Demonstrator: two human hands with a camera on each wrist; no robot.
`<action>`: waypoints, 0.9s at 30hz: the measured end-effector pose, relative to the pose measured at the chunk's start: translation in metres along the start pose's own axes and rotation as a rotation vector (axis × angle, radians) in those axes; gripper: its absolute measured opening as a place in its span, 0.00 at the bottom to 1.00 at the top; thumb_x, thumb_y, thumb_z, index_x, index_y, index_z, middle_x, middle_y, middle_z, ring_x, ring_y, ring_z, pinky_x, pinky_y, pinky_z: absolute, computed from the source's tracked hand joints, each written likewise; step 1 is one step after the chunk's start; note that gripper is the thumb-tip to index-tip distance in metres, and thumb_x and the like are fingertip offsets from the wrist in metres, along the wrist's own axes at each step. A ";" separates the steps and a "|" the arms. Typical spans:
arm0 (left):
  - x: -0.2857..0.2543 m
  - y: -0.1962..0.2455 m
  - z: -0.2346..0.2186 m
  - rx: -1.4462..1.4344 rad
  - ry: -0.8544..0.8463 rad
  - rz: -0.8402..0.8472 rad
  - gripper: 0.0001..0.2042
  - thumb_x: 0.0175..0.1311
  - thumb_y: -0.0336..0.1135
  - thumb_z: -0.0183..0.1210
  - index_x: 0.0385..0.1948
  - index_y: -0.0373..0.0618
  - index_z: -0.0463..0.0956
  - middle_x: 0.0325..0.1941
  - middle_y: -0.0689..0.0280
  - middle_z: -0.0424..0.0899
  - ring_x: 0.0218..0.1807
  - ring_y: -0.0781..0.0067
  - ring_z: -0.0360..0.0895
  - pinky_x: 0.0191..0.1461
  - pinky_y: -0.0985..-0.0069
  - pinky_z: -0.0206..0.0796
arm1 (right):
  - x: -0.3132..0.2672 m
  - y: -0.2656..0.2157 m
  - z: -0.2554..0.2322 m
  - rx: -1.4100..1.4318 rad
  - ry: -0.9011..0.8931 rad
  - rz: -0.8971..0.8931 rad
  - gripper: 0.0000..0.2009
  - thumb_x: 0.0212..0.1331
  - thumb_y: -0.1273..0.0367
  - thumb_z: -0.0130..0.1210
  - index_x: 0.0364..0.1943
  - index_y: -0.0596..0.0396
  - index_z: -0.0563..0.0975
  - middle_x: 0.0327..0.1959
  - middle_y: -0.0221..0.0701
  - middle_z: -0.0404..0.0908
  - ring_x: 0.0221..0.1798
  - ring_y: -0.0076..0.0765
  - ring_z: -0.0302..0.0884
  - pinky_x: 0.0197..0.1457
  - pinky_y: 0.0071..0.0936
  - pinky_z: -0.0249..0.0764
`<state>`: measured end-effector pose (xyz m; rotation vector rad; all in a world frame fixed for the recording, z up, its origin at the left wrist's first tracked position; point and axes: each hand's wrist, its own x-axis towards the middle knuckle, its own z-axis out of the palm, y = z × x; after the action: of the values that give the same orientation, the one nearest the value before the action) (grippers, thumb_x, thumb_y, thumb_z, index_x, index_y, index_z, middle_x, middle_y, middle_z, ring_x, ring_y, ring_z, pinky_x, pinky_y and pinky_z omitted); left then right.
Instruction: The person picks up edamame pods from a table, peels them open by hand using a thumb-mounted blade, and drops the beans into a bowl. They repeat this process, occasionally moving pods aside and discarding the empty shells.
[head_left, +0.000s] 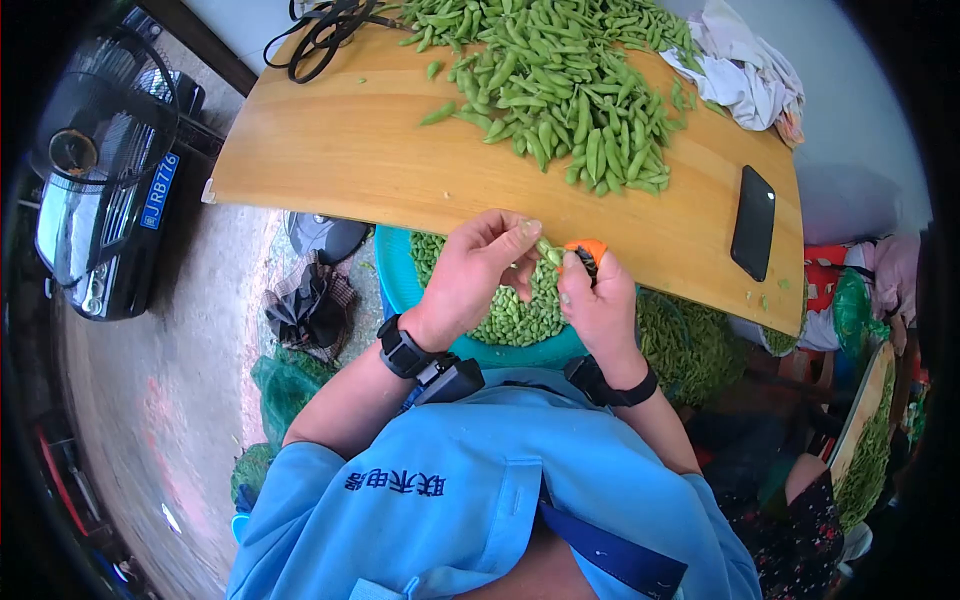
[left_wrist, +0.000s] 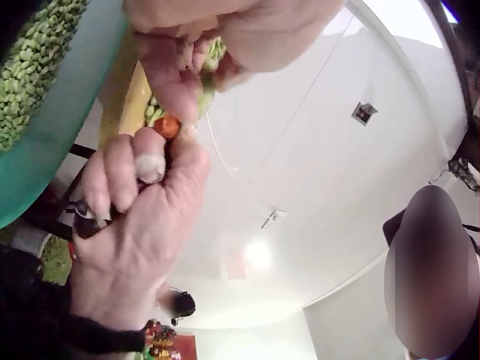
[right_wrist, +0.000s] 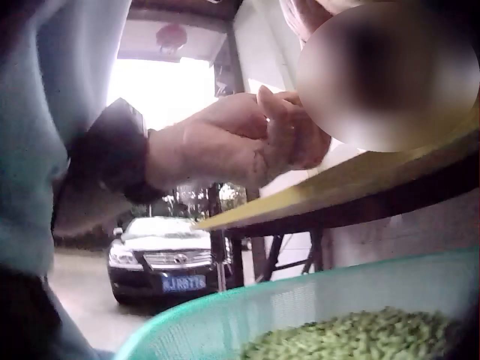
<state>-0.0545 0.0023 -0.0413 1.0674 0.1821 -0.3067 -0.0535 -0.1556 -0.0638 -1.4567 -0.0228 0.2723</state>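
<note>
So the left hand (head_left: pixel 480 268) is pinching a green pod (head_left: pixel 546 252), and the right hand (head_left: pixel 602 298) grips some orange thing (head_left: pixel 588 246) right next to it. Both are above the teal basin (head_left: pixel 400 270) of shelled beans (head_left: pixel 515 318), by the table's (head_left: pixel 350 140) edge.

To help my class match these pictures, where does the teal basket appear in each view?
Head: teal basket at centre, below the table edge.
Left wrist: left edge, mostly upper.
Right wrist: bottom, centre to right.
Shared landmark: the shelled green beans inside it.
</note>
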 end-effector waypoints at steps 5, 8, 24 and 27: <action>0.003 -0.002 0.001 0.040 0.017 0.018 0.11 0.64 0.37 0.54 0.33 0.38 0.70 0.22 0.67 0.72 0.20 0.79 0.68 0.24 0.78 0.66 | 0.005 0.007 -0.008 -0.173 -0.057 -0.161 0.06 0.60 0.72 0.50 0.37 0.61 0.74 0.20 0.21 0.69 0.23 0.14 0.63 0.25 0.16 0.62; 0.004 -0.002 0.002 0.051 0.034 -0.017 0.11 0.64 0.37 0.54 0.33 0.38 0.70 0.22 0.67 0.72 0.20 0.79 0.69 0.24 0.79 0.66 | 0.005 0.007 -0.011 -0.100 -0.136 -0.143 0.08 0.60 0.71 0.51 0.39 0.61 0.74 0.21 0.22 0.70 0.24 0.15 0.65 0.25 0.16 0.62; 0.003 -0.013 0.008 0.283 -0.022 0.109 0.09 0.65 0.32 0.52 0.34 0.34 0.67 0.26 0.64 0.76 0.23 0.78 0.75 0.26 0.81 0.71 | 0.006 -0.007 0.002 0.228 -0.112 0.088 0.08 0.64 0.70 0.46 0.28 0.57 0.71 0.17 0.26 0.72 0.15 0.15 0.64 0.15 0.13 0.56; 0.002 -0.021 0.008 0.340 0.029 0.182 0.08 0.65 0.31 0.51 0.35 0.34 0.67 0.26 0.64 0.75 0.23 0.78 0.75 0.26 0.80 0.71 | 0.009 -0.009 0.003 0.270 -0.105 0.181 0.08 0.64 0.70 0.46 0.27 0.56 0.70 0.16 0.27 0.71 0.14 0.16 0.65 0.14 0.13 0.56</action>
<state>-0.0597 -0.0147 -0.0558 1.4157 0.0583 -0.1604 -0.0441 -0.1522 -0.0564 -1.1762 0.0593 0.4814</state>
